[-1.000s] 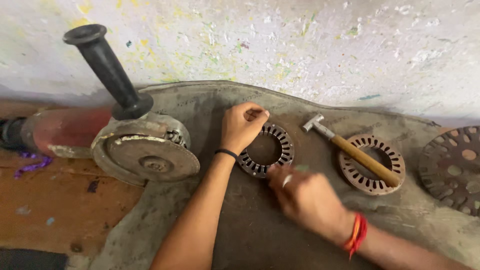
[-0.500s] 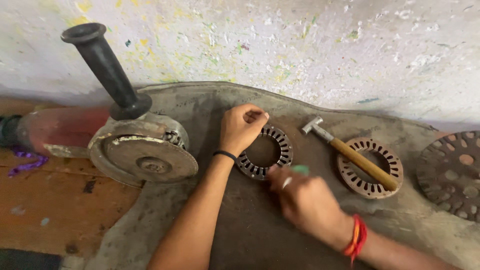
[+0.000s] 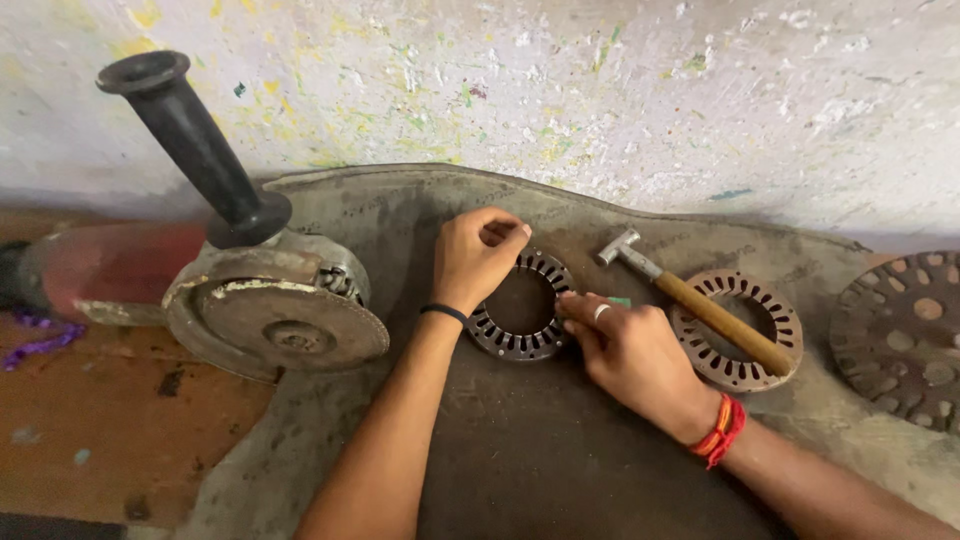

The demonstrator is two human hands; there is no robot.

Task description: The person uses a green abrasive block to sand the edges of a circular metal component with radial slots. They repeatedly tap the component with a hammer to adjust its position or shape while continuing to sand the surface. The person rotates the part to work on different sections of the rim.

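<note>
Slotted metal ring point(image 3: 520, 318) lies flat at frame centre; our left hand point(image 3: 478, 255) curls closed on its upper-left rim, steadying it, while our right hand point(image 3: 632, 352) pinches its right edge. Hammer point(image 3: 700, 308) rests right.

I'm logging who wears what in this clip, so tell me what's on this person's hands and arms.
Both forearms are bare, no sleeves or gloves. The left hand has a thin black band at the wrist. The right hand wears a pale ring on one finger and red and orange threads around the wrist.
</note>
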